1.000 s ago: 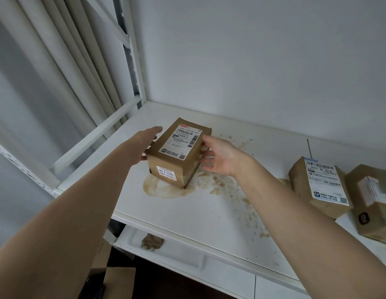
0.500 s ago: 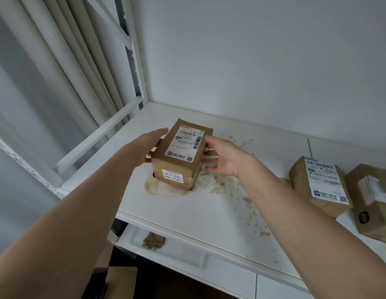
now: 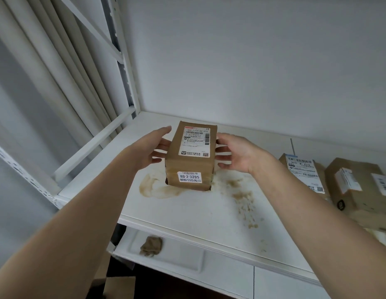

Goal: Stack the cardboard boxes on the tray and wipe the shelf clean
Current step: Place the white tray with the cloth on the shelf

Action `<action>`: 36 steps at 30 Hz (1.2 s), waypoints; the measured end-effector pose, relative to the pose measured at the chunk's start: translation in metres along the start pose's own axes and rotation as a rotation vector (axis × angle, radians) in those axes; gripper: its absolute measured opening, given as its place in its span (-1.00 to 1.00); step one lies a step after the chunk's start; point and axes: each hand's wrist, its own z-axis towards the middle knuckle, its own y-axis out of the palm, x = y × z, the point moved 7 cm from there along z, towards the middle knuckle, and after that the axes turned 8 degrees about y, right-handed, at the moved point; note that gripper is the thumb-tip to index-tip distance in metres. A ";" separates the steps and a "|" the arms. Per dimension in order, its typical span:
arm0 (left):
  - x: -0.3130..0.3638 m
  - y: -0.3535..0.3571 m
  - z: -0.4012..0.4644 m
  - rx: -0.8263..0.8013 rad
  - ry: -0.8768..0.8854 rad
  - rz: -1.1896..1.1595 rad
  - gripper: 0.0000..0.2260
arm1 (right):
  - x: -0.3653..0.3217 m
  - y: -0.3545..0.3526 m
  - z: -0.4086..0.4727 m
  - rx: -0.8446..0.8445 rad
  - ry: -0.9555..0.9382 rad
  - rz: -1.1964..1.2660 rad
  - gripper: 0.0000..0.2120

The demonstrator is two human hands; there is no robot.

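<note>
A small cardboard box (image 3: pixel 191 167) with white shipping labels is gripped from both sides, my left hand (image 3: pixel 152 147) on its left face and my right hand (image 3: pixel 236 153) on its right. It hangs just above a white shelf (image 3: pixel 198 212) smeared with a brown stain (image 3: pixel 157 188) and crumbly brown spatter (image 3: pixel 244 197). Two more cardboard boxes (image 3: pixel 304 175) (image 3: pixel 364 193) rest on the shelf at the right. On the level below lies a white tray (image 3: pixel 183 255) holding a crumpled brown cloth (image 3: pixel 151 246).
The white wall closes the back of the shelf. A white metal upright with a side rail (image 3: pixel 95 145) borders the left end, curtains beyond it. Cardboard (image 3: pixel 121 287) lies on the floor at the lower left.
Both hands have closed on the box, turned it square to me and raised it a little off the stained spot.
</note>
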 end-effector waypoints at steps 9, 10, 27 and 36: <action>0.015 0.065 -0.004 -0.154 0.022 0.119 -0.48 | 0.024 -0.064 -0.026 0.143 0.053 0.017 -0.79; 0.014 0.074 -0.004 -0.177 0.019 0.132 -0.47 | 0.028 -0.070 -0.030 0.157 0.063 0.010 -0.80; -0.009 0.139 -0.012 -0.450 -0.079 0.156 -0.33 | 0.043 -0.086 -0.047 0.267 0.116 -0.051 -0.74; 0.002 0.091 -0.005 -0.252 0.015 0.023 -0.55 | -0.002 -0.071 -0.038 0.366 -0.221 -0.023 -0.81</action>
